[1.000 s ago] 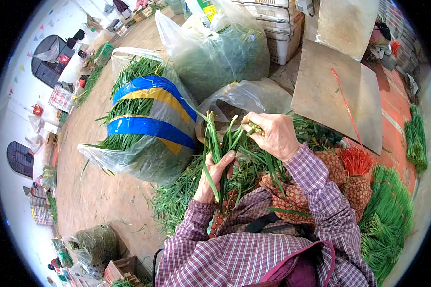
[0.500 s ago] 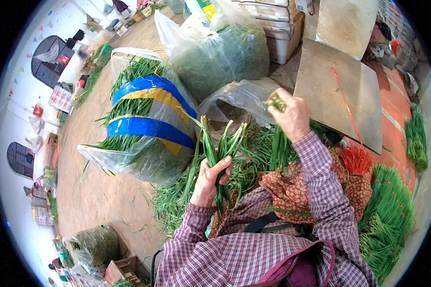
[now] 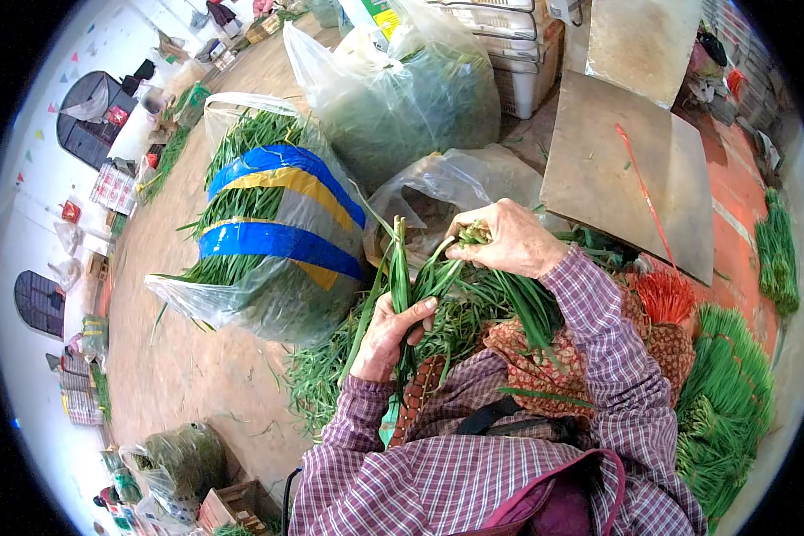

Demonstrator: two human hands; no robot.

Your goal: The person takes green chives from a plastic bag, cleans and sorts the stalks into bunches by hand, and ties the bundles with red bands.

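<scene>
My left hand [image 3: 393, 330] is wrapped round a loose bunch of garlic chives [image 3: 402, 279], their pale cut ends pointing up. Just to its right, my right hand [image 3: 514, 237] pinches a second bundle by the pale ends [image 3: 475, 232], and its green leaves [image 3: 525, 302] hang down beneath the palm. The right fingertips meet the end of a stalk that leans out from the left bunch. Below both hands lies a heap of loose chives [image 3: 478, 308], partly covered by my forearms and a patterned cloth [image 3: 531, 362] on my lap.
A blue-and-yellow-banded bag of greens [image 3: 281, 246] stands left, with a larger clear bag [image 3: 406, 103] behind. A flat board [image 3: 630, 179] carrying a red tie [image 3: 648, 192] lies right. Red ties [image 3: 663, 297] and stacked green bundles [image 3: 724, 402] are beside my right elbow.
My right hand has moved left and down with its bundle, closing in on the left bunch. The left hand has barely shifted; its stalks now stand closer together.
</scene>
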